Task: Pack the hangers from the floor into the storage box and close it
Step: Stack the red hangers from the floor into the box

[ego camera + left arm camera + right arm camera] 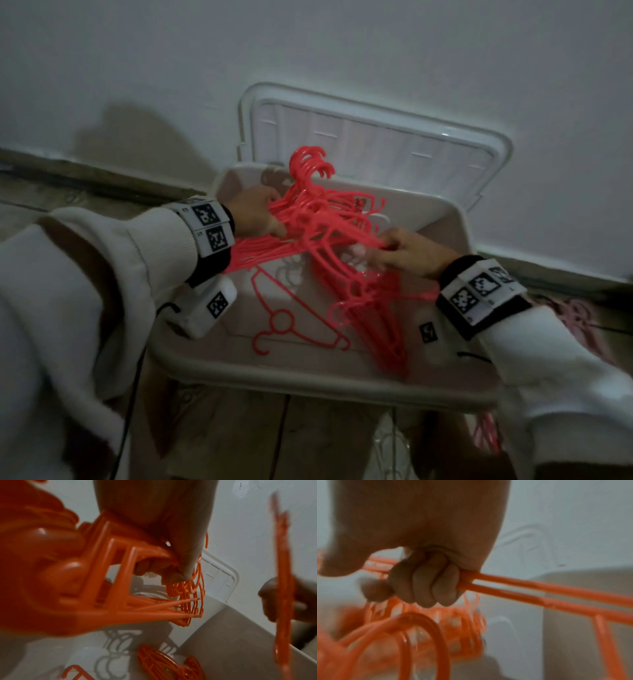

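While both hands hold it over the open storage box (455, 219), the bundle of hangers (322, 219) runs crosswise between them, its long axis lying roughly left to right above the box's width.

Left hand (255, 214): fingers curled round one end of the bundle, at the box's left rear corner. The left wrist view shows the fingers (171, 573) closed over the stacked bars, hooks hanging beyond them.

Right hand (407, 255): fingers curled round thin bars at the other end, over the right half of the box. The right wrist view shows the fingers (426, 586) wrapped round a pair of bars that run off to the right.

Hooks (310, 164): clustered, pointing up and toward the wall, nearer the left hand.

Box contents: one single hanger (291, 318) flat on the bottom, front left; a stacked set (380, 329) leaning along the right side.

Lid (376, 147): off the box, propped upright against the wall (342, 44) behind it.

More hangers (489, 435) lie on the floor (222, 442) at the lower right, outside the box.

Judgement: the bundle sits directly above the free space in the box, so the coming move is likely a straight lowering with both ends level. The upturned hooks would need tipping flat for the lid to close. Neither hand is clearly nearer the bottom.
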The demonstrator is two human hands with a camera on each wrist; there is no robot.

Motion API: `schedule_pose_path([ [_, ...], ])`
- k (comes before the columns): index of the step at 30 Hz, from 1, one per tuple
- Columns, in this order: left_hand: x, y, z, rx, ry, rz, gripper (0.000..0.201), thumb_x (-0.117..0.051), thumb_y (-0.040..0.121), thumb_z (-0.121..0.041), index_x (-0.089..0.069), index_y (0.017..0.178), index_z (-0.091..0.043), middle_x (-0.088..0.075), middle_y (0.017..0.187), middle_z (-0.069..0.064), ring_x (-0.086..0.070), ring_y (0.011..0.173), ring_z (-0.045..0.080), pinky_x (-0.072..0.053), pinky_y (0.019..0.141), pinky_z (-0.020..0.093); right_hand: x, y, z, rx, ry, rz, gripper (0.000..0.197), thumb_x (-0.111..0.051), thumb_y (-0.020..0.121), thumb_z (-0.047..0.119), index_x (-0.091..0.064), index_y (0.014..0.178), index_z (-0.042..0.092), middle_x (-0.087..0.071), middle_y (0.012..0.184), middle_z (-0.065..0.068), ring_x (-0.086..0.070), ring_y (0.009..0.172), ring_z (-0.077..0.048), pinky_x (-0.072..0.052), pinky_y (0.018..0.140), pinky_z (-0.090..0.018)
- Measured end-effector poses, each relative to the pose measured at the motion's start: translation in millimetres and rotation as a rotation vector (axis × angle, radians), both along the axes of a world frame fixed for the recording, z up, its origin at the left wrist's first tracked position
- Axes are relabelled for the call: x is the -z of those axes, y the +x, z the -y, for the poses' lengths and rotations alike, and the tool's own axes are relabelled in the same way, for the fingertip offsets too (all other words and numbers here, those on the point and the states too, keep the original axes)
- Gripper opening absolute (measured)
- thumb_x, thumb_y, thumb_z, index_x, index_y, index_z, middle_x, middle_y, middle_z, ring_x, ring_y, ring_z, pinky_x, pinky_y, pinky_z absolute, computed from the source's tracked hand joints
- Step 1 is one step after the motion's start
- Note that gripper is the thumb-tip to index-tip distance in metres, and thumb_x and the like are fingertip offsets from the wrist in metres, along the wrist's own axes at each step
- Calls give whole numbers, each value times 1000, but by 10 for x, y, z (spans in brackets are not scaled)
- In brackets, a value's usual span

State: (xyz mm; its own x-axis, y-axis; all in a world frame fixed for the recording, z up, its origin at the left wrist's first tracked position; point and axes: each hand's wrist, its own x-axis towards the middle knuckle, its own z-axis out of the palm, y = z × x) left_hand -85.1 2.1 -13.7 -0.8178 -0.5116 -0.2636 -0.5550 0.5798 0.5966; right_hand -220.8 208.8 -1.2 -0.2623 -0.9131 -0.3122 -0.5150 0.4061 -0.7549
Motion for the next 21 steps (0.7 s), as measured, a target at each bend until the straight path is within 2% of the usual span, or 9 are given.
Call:
schedule_pose_path([
  [1,-23,2,-3,3,15,-4,31,-75,71,-8,-60,98,-8,-59,94,6,-56,91,20,-37,78,23,-56,-48,-41,95,-58,34,53,-53,88,37,-46,39,20,-37,36,9,-31,35,-1,-26,42,-12],
  [3,-69,25,-28,6,52,-15,28,-74,69,-5,-60,93,-9,-60,90,6,-56,86,20,-39,75,23,-147,-126,-99,286,-202,152,51,-50,81,53,-38,43,21,-29,35,10,-23,34,-2,-18,38,-16],
  [5,-109,56,-79,10,104,-30,30,-77,60,-11,-59,84,-10,-61,84,6,-57,79,18,-40,68,21,-184,-207,-119,458,-358,357,50,-41,86,51,-27,51,19,-23,39,13,-19,33,-3,-15,37,-15],
  [8,-149,94,-165,-13,170,-45,29,-64,45,-23,-57,72,-16,-59,72,0,-54,65,10,-40,56,11,-164,-201,-93,646,-496,618,52,-28,94,51,-23,52,21,-19,39,10,-17,32,-5,-14,36,-14],
  [11,-154,99,-212,-35,237,-33,24,-74,53,-19,-58,70,-16,-59,69,0,-53,63,9,-41,56,13,-61,-170,-8,745,-579,804,54,-23,95,54,-26,52,22,-20,39,9,-16,32,-6,-11,39,-18],
  [14,-162,98,-221,-28,271,-25,18,-75,66,-11,-58,71,-15,-59,70,0,-55,69,15,-40,61,19,-37,-220,50,603,-666,925,52,-32,85,58,-40,49,22,-25,40,11,-19,34,-4,-11,39,-20],
  [16,-157,95,-205,-18,267,-28,20,-71,72,-4,-57,66,-17,-59,63,-5,-53,63,10,-39,55,11,-106,-246,50,454,-742,919,40,-51,73,57,-53,54,22,-30,41,13,-23,36,-1,-20,37,-15],
  [18,-145,92,-196,-16,254,-39,26,-68,75,1,-55,62,-18,-57,49,-14,-50,54,2,-36,46,4,-192,-265,24,381,-744,837,34,-65,64,55,-61,59,22,-32,43,14,-25,39,0,-24,40,-13],
  [21,-123,86,-181,-3,238,-19,29,-67,76,1,-54,59,-19,-52,36,-18,-50,43,-2,-35,44,4,-238,-280,-37,290,-692,626,40,-68,63,61,-68,63,22,-35,46,13,-29,44,1,-26,45,-12],
])
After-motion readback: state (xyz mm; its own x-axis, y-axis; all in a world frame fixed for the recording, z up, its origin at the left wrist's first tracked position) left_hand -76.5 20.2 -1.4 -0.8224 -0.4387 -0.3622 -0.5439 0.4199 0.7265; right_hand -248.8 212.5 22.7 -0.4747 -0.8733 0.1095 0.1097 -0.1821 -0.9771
